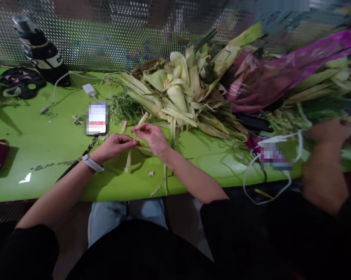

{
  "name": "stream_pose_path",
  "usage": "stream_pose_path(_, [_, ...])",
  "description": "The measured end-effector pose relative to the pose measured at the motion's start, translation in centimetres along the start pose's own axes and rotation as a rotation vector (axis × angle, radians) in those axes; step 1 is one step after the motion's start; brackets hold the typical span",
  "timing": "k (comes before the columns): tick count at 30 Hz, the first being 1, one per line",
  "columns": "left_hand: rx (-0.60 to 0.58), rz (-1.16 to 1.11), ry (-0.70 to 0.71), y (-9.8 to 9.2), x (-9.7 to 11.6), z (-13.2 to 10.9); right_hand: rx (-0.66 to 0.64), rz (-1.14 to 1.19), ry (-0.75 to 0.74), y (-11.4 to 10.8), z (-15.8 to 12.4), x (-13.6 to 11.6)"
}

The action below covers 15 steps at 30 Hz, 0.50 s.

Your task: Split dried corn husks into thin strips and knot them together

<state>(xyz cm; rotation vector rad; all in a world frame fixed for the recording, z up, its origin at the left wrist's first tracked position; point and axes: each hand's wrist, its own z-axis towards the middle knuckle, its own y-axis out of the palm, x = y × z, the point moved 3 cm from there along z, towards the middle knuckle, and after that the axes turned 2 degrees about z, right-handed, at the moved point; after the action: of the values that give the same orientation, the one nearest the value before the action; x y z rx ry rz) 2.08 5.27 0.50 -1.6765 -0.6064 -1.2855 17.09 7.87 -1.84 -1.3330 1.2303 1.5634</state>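
Both my hands meet over the green table [47,155], near its front edge. My left hand [115,146], with a white watch on the wrist, is closed round the middle of a thin pale baby corn stalk [128,161]. My right hand [152,136] pinches the same stalk higher up, with its pale tip sticking out above the fingers toward the husk pile. The stalk's lower end hangs down to the table top. A big heap of pale green corn husks [178,93] lies just beyond my hands.
A phone [96,118] and white charger [89,90] lie left of the husks, beside green strings [124,107]. A black bottle [39,48] stands at the back left. A purple plastic bag [280,74] lies right. Another person's hand [327,136] works at the right edge.
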Motion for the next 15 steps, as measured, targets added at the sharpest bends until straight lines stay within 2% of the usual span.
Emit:
stream_pose_path(5, [-0.033,-0.093,-0.074,0.0,-0.3,-0.2,-0.074,-0.157,0.038,-0.7,0.1,-1.4])
stream_pose_path(9, [0.085,-0.222,-0.126,-0.5,-1.1,0.0,-0.098,-0.531,-0.013,-1.8,-0.4,-3.8])
stream_pose_path(12, [0.152,-0.274,-0.116,-0.8,-1.4,0.2,-0.258,-0.760,0.059,-2.1,-0.8,-4.6])
stream_pose_path(15, [0.145,-0.246,-0.120,-0.8,-1.0,0.1,-0.374,-0.735,0.046,-1.9,-1.0,-4.9])
